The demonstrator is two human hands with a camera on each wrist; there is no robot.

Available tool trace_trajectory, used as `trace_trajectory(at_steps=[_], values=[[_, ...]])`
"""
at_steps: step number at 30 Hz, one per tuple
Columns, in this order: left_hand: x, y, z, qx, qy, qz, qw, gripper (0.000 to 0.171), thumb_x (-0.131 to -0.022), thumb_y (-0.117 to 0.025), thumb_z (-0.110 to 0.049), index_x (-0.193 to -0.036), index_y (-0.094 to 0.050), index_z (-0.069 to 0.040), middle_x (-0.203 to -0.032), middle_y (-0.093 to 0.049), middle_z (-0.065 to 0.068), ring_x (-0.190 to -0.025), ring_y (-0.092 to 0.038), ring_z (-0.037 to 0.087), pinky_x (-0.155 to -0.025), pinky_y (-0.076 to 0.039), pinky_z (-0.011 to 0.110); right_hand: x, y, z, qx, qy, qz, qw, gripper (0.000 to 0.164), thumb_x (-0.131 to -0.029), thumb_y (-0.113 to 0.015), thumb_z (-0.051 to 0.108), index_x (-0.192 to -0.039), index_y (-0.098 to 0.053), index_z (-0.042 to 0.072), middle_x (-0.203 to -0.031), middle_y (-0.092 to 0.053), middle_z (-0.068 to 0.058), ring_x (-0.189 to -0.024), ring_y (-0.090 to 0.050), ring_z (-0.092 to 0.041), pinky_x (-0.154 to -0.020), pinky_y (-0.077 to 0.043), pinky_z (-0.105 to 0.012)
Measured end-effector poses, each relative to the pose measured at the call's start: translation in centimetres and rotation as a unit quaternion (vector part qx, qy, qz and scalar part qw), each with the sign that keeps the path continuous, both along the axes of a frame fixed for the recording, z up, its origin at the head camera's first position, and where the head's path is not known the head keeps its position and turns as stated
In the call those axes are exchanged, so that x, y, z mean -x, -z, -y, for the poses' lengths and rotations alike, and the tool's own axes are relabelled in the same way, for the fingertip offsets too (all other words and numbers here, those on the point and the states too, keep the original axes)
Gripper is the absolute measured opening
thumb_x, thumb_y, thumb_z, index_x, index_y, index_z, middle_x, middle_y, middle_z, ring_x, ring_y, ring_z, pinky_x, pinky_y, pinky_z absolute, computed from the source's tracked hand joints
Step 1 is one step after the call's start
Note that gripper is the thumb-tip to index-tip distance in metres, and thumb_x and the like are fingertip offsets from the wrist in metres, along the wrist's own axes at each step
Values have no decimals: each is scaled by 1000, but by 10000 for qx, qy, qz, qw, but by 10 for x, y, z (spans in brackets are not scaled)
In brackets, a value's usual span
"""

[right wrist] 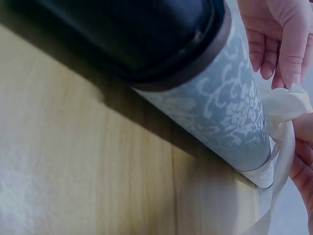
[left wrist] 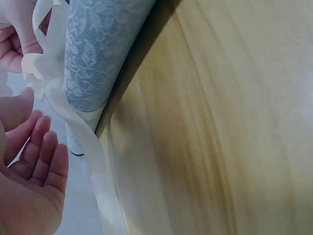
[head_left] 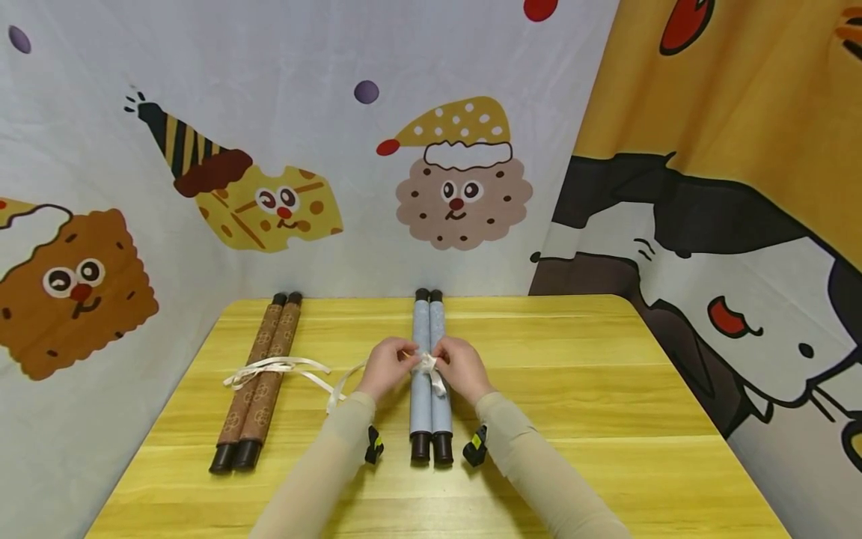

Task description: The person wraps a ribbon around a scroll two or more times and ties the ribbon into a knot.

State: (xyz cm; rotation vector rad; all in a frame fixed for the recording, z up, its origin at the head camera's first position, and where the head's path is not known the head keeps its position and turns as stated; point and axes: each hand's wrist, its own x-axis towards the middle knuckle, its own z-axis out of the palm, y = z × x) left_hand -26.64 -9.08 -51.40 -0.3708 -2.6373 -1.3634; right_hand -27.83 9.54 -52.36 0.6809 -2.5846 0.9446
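Note:
Two pale blue scrolls (head_left: 420, 404) with a floral pattern and dark end knobs lie side by side on the table. A white ribbon (head_left: 427, 364) goes around them, with a knot and loops on top. My left hand (head_left: 388, 367) is at the ribbon from the left, thumb and fingertips close to the knot. From the right, my right hand (head_left: 463, 368) pinches the ribbon beside the knot. In the left wrist view, the left hand's other fingers (left wrist: 46, 152) curl loosely below the ribbon. A long ribbon tail (left wrist: 105, 196) trails past the left hand.
Two brown patterned scrolls (head_left: 259, 397), bound with a white ribbon (head_left: 269, 365), lie at the left of the wooden table (head_left: 572, 419). A printed cloth (head_left: 364, 45) with cartoon figures hangs behind, and an orange patterned curtain (head_left: 707, 112) hangs at the right.

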Motion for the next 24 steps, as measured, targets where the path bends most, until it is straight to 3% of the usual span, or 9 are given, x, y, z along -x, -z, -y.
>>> trace_trajectory(at_steps=[7, 13, 19, 24], values=[[4, 0, -6, 92, 149, 161, 9997, 17, -90, -73, -10, -105, -74, -2, -97, -67, 8, -85, -60, 21, -76, -51, 37, 0, 0, 0, -52, -4, -57, 10000, 17, -87, -74, 3, -82, -61, 14, -76, -58, 4, -70, -51, -12, -64, -45, -29], [6, 2, -13, 100, -27, 115, 9999, 5, -90, -73, -9, -90, -75, -5, -87, -71, 4, -77, -61, 17, -71, -52, 34, 1, 0, 0, -34, -68, 59, 10000, 19, -87, -75, 4, -82, -61, 15, -76, -58, 4, -70, -52, -13, -64, -46, -30], [2, 0, -15, -6, -195, 310, 9993, 5, -91, -72, -10, -87, -75, -7, -84, -71, 1, -74, -60, 14, -69, -52, 33, 1, -3, -7, -278, -200, 98, 9994, 12, -87, -77, 12, -95, -67, 14, -92, -67, 1, -88, -60, -18, -80, -50, -35], [2, 1, -15, 63, -240, 306, 9992, 7, -92, -72, -13, -88, -75, -8, -84, -70, 1, -75, -60, 14, -70, -52, 34, -2, -10, -18, -233, -230, 82, 9994, 17, -90, -74, 15, -107, -70, 12, -104, -68, 0, -97, -60, -20, -88, -49, -38]])
